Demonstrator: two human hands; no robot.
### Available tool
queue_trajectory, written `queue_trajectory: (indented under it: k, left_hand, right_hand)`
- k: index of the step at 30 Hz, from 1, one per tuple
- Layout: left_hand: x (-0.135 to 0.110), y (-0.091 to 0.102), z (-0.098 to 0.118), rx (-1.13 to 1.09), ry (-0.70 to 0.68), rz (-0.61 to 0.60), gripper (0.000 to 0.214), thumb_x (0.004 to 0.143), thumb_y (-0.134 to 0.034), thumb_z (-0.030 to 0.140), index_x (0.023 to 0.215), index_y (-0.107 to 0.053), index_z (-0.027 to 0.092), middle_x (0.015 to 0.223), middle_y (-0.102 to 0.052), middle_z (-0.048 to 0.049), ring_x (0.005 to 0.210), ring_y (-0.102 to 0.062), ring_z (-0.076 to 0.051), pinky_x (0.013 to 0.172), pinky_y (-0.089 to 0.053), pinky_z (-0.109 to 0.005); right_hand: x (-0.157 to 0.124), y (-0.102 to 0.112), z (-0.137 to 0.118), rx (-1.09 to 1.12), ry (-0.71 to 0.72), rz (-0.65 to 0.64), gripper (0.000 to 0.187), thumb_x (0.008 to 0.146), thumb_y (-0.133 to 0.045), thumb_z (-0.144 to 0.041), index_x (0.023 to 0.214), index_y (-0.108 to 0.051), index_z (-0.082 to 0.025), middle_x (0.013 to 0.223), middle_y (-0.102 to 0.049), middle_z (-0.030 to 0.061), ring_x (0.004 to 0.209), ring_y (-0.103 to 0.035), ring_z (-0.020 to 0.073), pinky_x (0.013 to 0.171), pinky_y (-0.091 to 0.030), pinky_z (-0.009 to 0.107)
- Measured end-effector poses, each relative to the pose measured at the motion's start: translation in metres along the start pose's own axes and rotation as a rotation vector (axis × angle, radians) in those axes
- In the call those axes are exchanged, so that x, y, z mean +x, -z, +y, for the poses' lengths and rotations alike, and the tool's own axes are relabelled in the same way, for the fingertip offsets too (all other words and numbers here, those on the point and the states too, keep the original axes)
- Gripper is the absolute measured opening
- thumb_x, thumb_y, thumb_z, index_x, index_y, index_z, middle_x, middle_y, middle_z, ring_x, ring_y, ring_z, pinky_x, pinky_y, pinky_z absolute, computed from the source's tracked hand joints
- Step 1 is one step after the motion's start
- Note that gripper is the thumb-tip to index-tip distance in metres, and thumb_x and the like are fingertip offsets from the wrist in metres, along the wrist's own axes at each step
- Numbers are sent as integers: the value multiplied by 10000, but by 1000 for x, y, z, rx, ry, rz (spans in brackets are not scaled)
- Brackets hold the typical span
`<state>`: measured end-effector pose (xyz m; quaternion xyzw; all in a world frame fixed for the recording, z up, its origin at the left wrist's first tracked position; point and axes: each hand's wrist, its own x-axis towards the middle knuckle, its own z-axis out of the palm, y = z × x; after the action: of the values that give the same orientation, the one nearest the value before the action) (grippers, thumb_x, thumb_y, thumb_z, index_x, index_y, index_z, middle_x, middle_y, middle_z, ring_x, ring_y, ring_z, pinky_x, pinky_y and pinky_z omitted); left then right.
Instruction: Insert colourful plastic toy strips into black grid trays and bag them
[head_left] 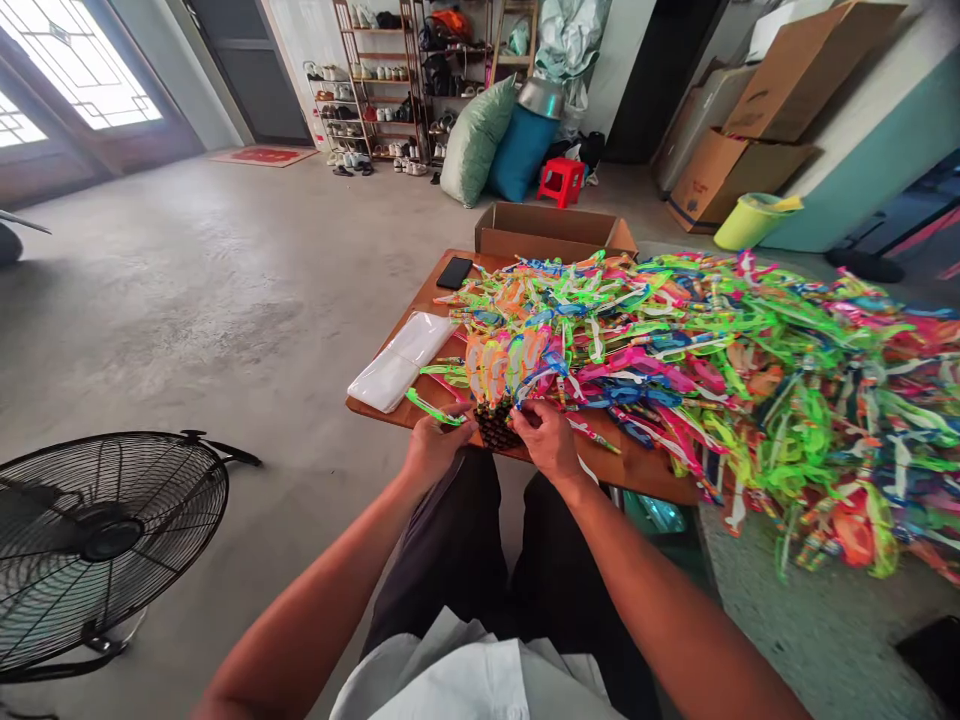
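At the table's near edge, my left hand (439, 440) is closed, with a bright green plastic piece (431, 407) at its fingers. My right hand (546, 437) pinches the lower end of a blue-and-white plastic piece (534, 380). Between both hands is a black holder (495, 425) with a grid of holes. Orange, green and pink translucent plastic pieces (506, 362) stand in rows at its far side. A large heap of similar slim, brightly coloured pieces (675, 340) spreads across the table to the right; their exact kind is unclear.
A stack of clear plastic bags (405, 358) and a black phone (454, 272) lie on the brown tabletop (427, 290). Behind it is an open cardboard box (551, 232). A black floor fan (112, 540) stands at left. Shoe racks (382, 80) and stuffed sacks (480, 145) line the back wall.
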<state>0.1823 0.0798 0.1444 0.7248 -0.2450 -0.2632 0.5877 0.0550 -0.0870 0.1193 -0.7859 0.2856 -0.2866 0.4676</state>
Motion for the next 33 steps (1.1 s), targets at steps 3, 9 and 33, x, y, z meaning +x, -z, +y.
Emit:
queue_trajectory:
  k: [3,9,33]
  left_hand:
    - [9,-2,2,1,-61,76,503,751,-801,366,1194,-675,165,935,-769,-33,738,-696,-150,698,-540,-249]
    - [22,-16,-7,150,-68,209,391,760,-789,270,1099,-605,204,875,-786,-17,766,-724,-168,701,-521,-248]
    - [30,-11,-31,539,-477,84,85,937,-644,254,891,-663,186,862,-677,-31,787,-627,-159,734,-491,-261]
  right_hand:
    - [2,-8,5,12,30,32,284,896,-622,-468,950,-707,-202,872,-765,78,802,-740,225,767,-585,323]
    - [2,-16,5,-49,126,73,310,943,-589,-494,919,-714,-210,888,-767,78,786,-736,227,768,-575,335]
    - [-3,-32,-1,-414,194,142,213,979,-548,-310,986,-710,-172,903,-746,91,849,-684,210,816,-501,311]
